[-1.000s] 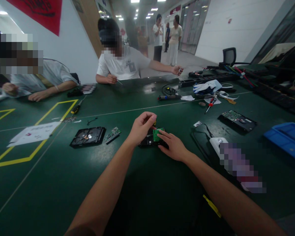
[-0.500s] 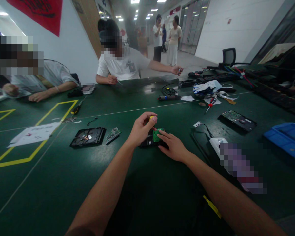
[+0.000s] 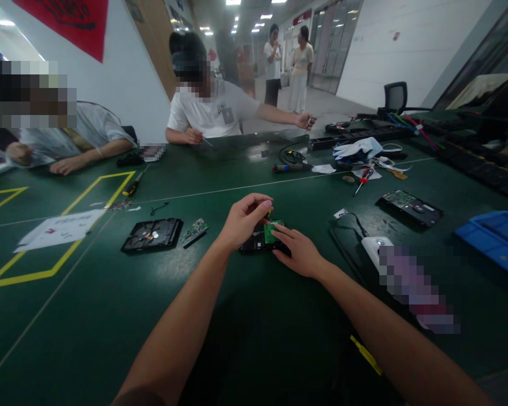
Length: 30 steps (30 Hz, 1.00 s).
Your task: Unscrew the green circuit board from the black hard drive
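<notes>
A black hard drive (image 3: 250,242) with a green circuit board (image 3: 269,237) lies flat on the table in front of me. Over its far side my left hand (image 3: 249,219) is closed around a small screwdriver (image 3: 270,213), of which only a bit of yellow shows; its tip is hidden. My right hand (image 3: 297,251) grips the drive's right end, fingers on the green board and thumb at the near edge. To the left sit another black hard drive (image 3: 152,234) and a loose circuit board (image 3: 195,232).
On the right are a third hard drive (image 3: 410,208), a white device (image 3: 375,247) with a cable, and a blue tray (image 3: 493,239). A red screwdriver (image 3: 363,181) lies beyond, near gloves (image 3: 358,149). At left are a yellow-black screwdriver (image 3: 132,185) and paper (image 3: 59,231). Two people sit opposite.
The fingers of my left hand have turned slightly, and the yellow of the screwdriver shows lower, below the fingertips. My right hand and the hard drive stay in place.
</notes>
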Each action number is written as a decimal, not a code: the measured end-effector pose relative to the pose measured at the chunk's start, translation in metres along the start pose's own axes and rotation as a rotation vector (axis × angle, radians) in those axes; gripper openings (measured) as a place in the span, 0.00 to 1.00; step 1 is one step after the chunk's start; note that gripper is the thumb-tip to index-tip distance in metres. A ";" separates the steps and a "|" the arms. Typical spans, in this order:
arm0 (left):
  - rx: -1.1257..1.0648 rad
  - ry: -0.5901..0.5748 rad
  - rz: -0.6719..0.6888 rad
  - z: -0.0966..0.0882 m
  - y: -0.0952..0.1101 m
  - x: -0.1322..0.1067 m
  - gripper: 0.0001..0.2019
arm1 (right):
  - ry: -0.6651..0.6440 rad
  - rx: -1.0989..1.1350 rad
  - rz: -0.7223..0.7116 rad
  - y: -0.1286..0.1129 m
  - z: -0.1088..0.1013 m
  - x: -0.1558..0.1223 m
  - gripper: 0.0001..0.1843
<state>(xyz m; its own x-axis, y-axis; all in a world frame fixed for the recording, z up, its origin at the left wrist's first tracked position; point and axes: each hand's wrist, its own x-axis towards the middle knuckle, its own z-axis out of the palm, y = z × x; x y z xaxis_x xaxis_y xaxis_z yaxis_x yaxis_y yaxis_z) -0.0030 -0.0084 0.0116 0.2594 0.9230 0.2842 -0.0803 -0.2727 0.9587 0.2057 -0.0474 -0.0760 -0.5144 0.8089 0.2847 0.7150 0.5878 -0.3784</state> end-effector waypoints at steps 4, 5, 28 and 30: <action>-0.043 0.015 -0.031 -0.001 0.002 0.000 0.14 | 0.005 0.012 -0.011 0.000 0.000 0.001 0.30; -0.048 0.018 -0.039 -0.001 0.002 0.000 0.14 | 0.007 0.014 -0.016 0.000 -0.001 0.001 0.30; 0.103 0.094 0.017 -0.002 -0.005 0.001 0.16 | 0.000 0.002 -0.001 -0.001 -0.002 0.000 0.29; 0.105 0.098 0.007 -0.001 -0.006 0.001 0.17 | -0.003 -0.001 -0.002 0.000 -0.002 0.000 0.29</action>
<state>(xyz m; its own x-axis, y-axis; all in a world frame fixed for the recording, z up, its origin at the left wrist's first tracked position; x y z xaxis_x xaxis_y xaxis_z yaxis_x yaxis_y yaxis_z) -0.0032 -0.0057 0.0066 0.1636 0.9418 0.2938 0.0208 -0.3011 0.9534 0.2063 -0.0480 -0.0743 -0.5172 0.8078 0.2828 0.7147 0.5895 -0.3766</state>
